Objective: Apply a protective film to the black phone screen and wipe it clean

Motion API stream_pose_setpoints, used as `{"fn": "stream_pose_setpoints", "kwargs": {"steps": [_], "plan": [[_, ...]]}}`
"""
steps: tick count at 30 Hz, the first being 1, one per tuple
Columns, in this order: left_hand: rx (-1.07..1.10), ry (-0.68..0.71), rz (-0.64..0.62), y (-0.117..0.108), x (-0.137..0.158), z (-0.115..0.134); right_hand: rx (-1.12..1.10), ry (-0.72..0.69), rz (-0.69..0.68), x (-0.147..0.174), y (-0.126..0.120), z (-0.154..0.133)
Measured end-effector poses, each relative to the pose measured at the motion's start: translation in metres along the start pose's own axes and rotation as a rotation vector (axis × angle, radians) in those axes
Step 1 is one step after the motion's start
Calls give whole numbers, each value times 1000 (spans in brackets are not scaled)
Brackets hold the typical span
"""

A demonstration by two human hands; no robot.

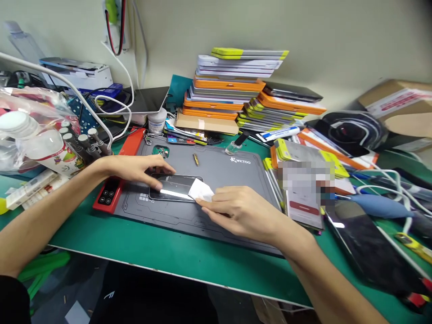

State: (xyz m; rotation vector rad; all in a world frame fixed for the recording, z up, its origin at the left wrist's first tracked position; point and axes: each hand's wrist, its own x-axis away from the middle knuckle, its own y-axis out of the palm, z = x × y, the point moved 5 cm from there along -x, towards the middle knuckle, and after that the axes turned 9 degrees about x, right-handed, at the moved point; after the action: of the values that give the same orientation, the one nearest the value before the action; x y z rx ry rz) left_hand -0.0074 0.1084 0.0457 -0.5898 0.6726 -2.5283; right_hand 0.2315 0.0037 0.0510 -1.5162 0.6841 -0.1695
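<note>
A phone (172,187) with a dark, glossy glass face lies flat on a dark grey work mat (209,225). My left hand (146,171) grips its left end, thumb on the near side and fingers along the far edge. Between the thumb and fingers of my right hand (236,207) is a folded white wipe (201,189), pressed against the right end of the glass. Beyond the phone, a small brass-coloured piece (196,159) lies on the mat. A small glass bottle (235,145) with a black cap stands at the mat's far edge.
A red control strip (108,193) borders the mat's left side. Stacked flat boxes (219,94) rise against the wall. At left are a white-capped bottle (40,139) and several grey pens (84,146). Another dark phone (364,243) and a blue air blower (381,205) lie at right.
</note>
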Motion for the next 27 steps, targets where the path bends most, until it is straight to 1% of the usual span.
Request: {"fn": "stream_pose_setpoints", "kwargs": {"steps": [2, 4, 9, 12, 14, 16, 19, 23, 27], "plan": [[104, -23, 91, -1, -3, -3, -6, 2, 21, -1, 4, -2], [153, -33, 162, -2, -7, -6, -10, 0, 44, -3, 8, -3], [222, -5, 225, -2, -12, -12, 25, 6, 82, -5, 12, 0], [265, 15, 260, -3, -12, -15, 73, 52, 102, -4, 12, 9], [297, 23, 291, -2, -13, -17, 61, 69, 123, -4, 13, 15], [328, 26, 324, -1, -14, -19, 30, 35, 154, -4, 15, 17], [373, 34, 374, 3, -16, -21, 20, -30, 180, -8, 21, 10], [434, 47, 452, 6, -17, -26, 34, 0, 139, -19, 32, -4], [463, 52, 538, 7, -18, -30, 53, -18, 80, -39, 38, -18]]}}
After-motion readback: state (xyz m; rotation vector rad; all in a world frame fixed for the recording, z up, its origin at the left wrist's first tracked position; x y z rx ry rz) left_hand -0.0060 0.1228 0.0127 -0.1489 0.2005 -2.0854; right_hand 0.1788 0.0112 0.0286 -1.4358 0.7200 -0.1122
